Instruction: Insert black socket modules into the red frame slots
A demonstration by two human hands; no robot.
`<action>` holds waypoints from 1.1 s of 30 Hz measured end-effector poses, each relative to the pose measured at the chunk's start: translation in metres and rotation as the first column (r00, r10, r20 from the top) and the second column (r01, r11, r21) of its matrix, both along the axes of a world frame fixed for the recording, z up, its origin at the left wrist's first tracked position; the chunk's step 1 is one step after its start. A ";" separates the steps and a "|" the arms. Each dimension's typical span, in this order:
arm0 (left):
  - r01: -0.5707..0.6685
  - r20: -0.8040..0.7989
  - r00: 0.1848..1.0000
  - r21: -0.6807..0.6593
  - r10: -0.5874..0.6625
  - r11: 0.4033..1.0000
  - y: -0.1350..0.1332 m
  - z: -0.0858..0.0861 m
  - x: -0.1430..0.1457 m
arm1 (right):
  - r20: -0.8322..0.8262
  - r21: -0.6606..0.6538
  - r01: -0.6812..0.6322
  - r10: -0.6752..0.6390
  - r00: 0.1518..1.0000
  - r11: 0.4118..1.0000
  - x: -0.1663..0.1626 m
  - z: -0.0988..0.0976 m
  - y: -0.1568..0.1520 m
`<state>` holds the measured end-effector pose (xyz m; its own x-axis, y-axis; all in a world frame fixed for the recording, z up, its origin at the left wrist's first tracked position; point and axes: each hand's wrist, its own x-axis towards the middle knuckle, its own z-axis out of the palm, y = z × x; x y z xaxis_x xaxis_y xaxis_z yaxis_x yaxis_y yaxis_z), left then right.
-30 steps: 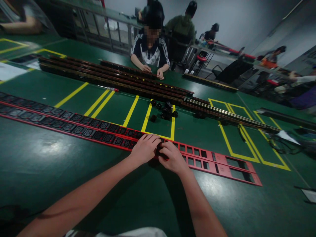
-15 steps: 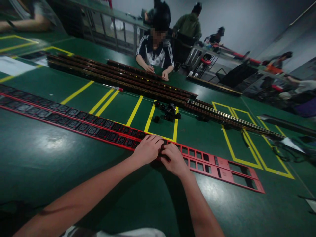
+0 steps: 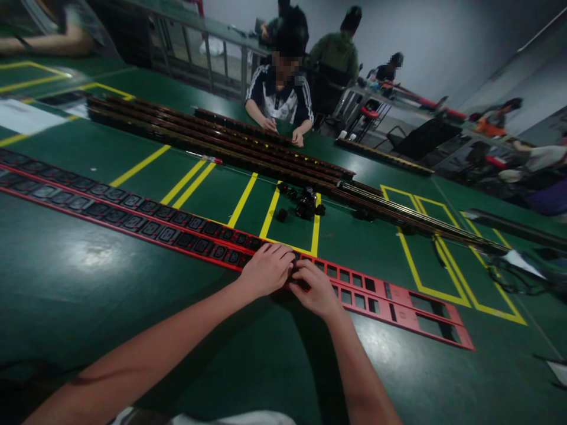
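Observation:
A long red panel (image 3: 405, 296) with two rows of cut-outs lies slantwise across the table. Black power sockets (image 3: 166, 234) fill its left stretch, while square holes show through on the right. My left hand (image 3: 267, 268) rests over the panel where the sockets end, its fingers bent and held together at the tips. Close beside it, my right hand (image 3: 315, 288) is curled with thumb and fingers drawn in. Both sets of fingertips meet at a small dark piece, mostly hidden, on the panel; its kind cannot be made out.
Loose black parts (image 3: 305, 203) are heaped beyond the panel on the green table (image 3: 186, 360). A screwdriver (image 3: 206, 157) lies farther left. Long dark rails (image 3: 212, 139) stretch across behind, and a co-worker (image 3: 280, 97) sits past them. Cables (image 3: 509, 277) lie at the right.
The view has shifted very slightly. My right hand's fingers have moved a little at the panel; the left hand stays in place.

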<state>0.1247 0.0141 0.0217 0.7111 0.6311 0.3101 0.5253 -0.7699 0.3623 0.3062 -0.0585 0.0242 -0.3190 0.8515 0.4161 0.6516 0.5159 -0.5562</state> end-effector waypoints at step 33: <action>0.151 -0.121 0.984 0.165 -0.132 0.975 -0.001 0.005 0.002 | 0.379 -0.073 0.583 -0.518 0.766 0.809 0.032 -0.007 0.092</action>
